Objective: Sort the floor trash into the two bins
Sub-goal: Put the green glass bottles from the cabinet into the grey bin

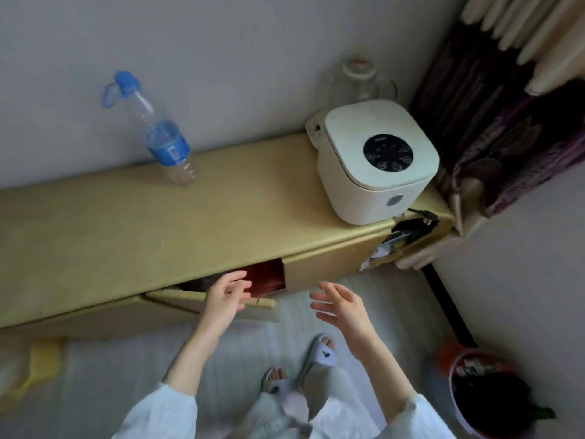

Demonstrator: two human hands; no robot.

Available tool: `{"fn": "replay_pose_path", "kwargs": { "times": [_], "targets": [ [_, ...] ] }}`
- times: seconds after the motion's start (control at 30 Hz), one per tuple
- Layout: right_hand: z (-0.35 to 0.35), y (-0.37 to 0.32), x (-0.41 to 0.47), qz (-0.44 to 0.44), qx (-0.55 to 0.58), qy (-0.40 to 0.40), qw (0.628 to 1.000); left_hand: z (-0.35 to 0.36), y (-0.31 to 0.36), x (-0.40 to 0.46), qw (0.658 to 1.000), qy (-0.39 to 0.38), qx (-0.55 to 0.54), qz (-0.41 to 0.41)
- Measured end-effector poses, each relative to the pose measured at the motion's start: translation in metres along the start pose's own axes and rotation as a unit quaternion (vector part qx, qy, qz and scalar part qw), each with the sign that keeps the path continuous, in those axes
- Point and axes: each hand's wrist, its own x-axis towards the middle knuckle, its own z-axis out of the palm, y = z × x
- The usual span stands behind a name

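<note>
Both hands hang empty over the floor, the left hand point(225, 294) and right hand point(340, 307) with fingers point(235, 285) released and spread. A bin point(487, 392) lined in black, holding trash, sits on the floor to the right of the right-hand fingers. A plastic bottle point(160, 134) stands on the counter point(126, 223) beyond the left fingers.

Bottle point(158, 134), cooker point(376, 160) (both on cabinet point(126, 217))
</note>
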Motion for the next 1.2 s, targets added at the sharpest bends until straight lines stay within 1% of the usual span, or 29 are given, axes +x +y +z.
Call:
{"fn": "replay_pose_path", "kwargs": {
  "times": [0.1,0.23,0.33,0.4,0.5,0.6,0.7,0.77,0.8,0.87,0.93,1.0,1.03,1.07,1.13,1.17,1.2],
  "targets": [
    [0.028,-0.034,0.032,-0.021,-0.06,-0.038,0.997,-0.026,0.008,0.02,0.998,0.052,-0.046,-0.009],
    [0.067,-0.086,0.073,-0.06,-0.143,-0.097,0.983,-0.05,0.025,0.046,0.987,0.127,-0.102,-0.007],
    [0.098,-0.121,0.089,-0.096,-0.191,-0.129,0.968,-0.07,0.041,0.059,0.984,0.145,-0.1,0.011],
    [0.123,-0.146,0.095,-0.134,-0.237,-0.153,0.95,-0.09,0.051,0.072,0.98,0.164,-0.109,0.016],
    [0.158,-0.18,0.106,-0.196,-0.306,-0.16,0.918,-0.111,0.061,0.098,0.972,0.192,-0.132,0.026],
    [0.195,-0.211,0.123,-0.264,-0.367,-0.135,0.882,-0.134,0.07,0.13,0.968,0.211,-0.131,0.035],
    [0.238,-0.243,0.133,-0.321,-0.406,-0.116,0.848,-0.157,0.083,0.156,0.972,0.197,-0.117,0.048],
    [0.281,-0.266,0.138,-0.376,-0.421,-0.094,0.82,-0.181,0.092,0.173,0.974,0.185,-0.114,0.059],
    [0.302,-0.275,0.142,-0.407,-0.435,-0.083,0.799,-0.192,0.096,0.18,0.974,0.185,-0.11,0.064],
    [0.337,-0.286,0.148,-0.453,-0.484,-0.069,0.746,-0.21,0.098,0.191,0.973,0.19,-0.108,0.077],
    [0.364,-0.289,0.156,-0.46,-0.543,-0.071,0.699,-0.224,0.098,0.203,0.969,0.2,-0.118,0.082],
    [0.377,-0.287,0.164,-0.446,-0.612,-0.075,0.649,-0.229,0.096,0.212,0.967,0.2,-0.135,0.084],
    [0.38,-0.285,0.167,-0.441,-0.632,-0.074,0.633,-0.229,0.097,0.213,0.966,0.198,-0.144,0.085],
    [0.38,-0.282,0.169,-0.442,-0.639,-0.064,0.626,-0.227,0.097,0.214,0.966,0.192,-0.151,0.083],
    [0.372,-0.275,0.166,-0.455,-0.625,-0.033,0.633,-0.221,0.095,0.216,0.968,0.181,-0.157,0.076],
    [0.364,-0.271,0.164,-0.462,-0.611,-0.023,0.642,-0.218,0.094,0.216,0.97,0.175,-0.153,0.075],
    [0.349,-0.266,0.159,-0.461,-0.592,-0.014,0.661,-0.21,0.094,0.216,0.972,0.164,-0.147,0.076]
  ]
}}
